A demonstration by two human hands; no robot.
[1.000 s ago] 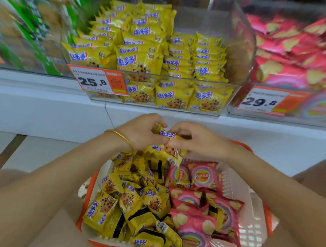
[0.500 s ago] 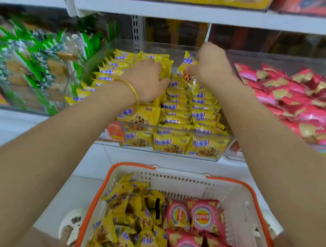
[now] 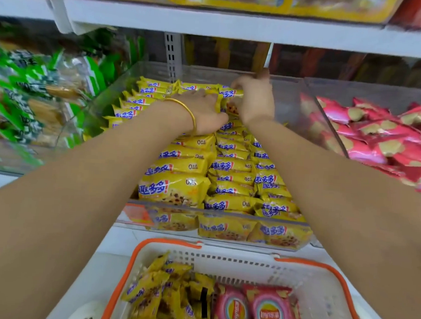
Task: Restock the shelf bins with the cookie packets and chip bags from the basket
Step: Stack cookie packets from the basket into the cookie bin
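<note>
Both my hands reach deep into the clear middle bin (image 3: 215,235), which is packed with rows of yellow cookie packets (image 3: 178,187). My right hand (image 3: 255,100) grips a yellow cookie packet (image 3: 230,94) at the back of the bin. My left hand (image 3: 202,110), with a gold bangle on the wrist, lies against the same packet and the packets beside it. Below, the white basket with an orange rim (image 3: 224,248) holds more yellow cookie packets (image 3: 163,293) on its left and pink chip bags (image 3: 257,310) on its right.
A clear bin of pink chip bags (image 3: 376,138) stands to the right. Green snack packs (image 3: 37,96) fill the bin on the left. A white shelf board (image 3: 236,26) runs close above the bins. An orange price tag (image 3: 135,215) sits on the bin front.
Both hands lifted cookie packets from the basket to the middle bin, then pushed further toward its back. The view has tilted up from the basket to the shelf.
</note>
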